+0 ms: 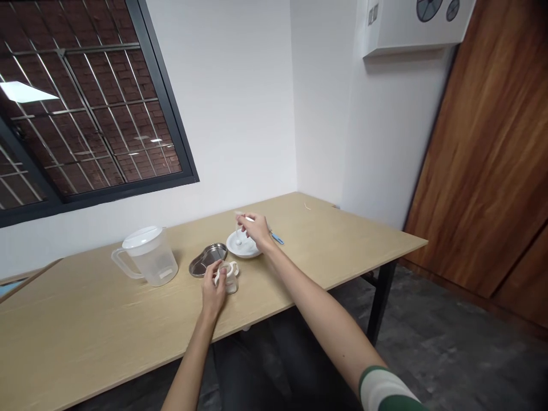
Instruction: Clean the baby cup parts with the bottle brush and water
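Pale table [107, 325], left grip [214, 292] around clear cup [232, 283], right grip [258, 229] pinching translucent item [238, 227] (shape unclear)

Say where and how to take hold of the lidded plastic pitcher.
Best gripped by its looped handle, I'd judge, coming from the person's left: the handle juts that way from the upright pitcher, whose wide body offers a poorer one-handed grip.

1. No text, brand, number or sign can be read anywhere in view.
2. A small pale patch that looks like a label [166, 274] sits low on the clear plastic pitcher [149, 264], near the far edge of the table [103, 319]; any print on it is too small to make out.
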`<state>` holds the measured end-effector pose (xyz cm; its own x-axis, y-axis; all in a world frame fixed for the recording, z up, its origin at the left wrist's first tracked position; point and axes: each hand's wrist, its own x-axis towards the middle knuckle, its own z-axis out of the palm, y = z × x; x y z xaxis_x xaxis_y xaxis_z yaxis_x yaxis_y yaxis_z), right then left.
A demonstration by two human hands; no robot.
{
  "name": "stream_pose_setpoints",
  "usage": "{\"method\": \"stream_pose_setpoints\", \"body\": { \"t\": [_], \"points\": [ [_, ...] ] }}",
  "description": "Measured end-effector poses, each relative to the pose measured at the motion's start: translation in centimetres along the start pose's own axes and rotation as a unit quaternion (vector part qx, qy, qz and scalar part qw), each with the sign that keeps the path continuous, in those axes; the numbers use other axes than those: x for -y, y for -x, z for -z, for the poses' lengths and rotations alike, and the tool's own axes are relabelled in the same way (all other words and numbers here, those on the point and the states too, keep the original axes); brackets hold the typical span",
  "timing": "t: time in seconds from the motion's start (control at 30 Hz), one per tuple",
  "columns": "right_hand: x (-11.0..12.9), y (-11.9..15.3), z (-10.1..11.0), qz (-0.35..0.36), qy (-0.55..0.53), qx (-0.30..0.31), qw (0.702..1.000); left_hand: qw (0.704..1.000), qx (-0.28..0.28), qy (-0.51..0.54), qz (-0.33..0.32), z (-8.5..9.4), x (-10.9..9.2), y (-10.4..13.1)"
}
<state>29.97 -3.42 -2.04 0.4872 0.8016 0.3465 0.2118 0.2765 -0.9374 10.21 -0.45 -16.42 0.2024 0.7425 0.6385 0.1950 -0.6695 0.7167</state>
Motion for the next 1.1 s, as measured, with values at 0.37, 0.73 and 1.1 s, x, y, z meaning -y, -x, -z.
{"method": "stream_pose_setpoints", "body": {
  "t": [0.37,0.73,1.1],
  "points": [
    [-6.4,-1.1,3.2,-0.132,-0.010,-0.064,0.989,1.000,0.006,-0.003,-0.010,0.1,0.0,-0.2],
    [-11.4,-2.1,3.9,-0.177,0.025,-0.127,0.976,1.000,0.010,-0.009,-0.009,0.1,-0.5,-0.1],
    [-12.8,-2.1,4.8,-0.185,0.103,-0.170,0.963,0.999,0.018,-0.024,-0.028,0.4,-0.8,-0.1]
  ]
}}
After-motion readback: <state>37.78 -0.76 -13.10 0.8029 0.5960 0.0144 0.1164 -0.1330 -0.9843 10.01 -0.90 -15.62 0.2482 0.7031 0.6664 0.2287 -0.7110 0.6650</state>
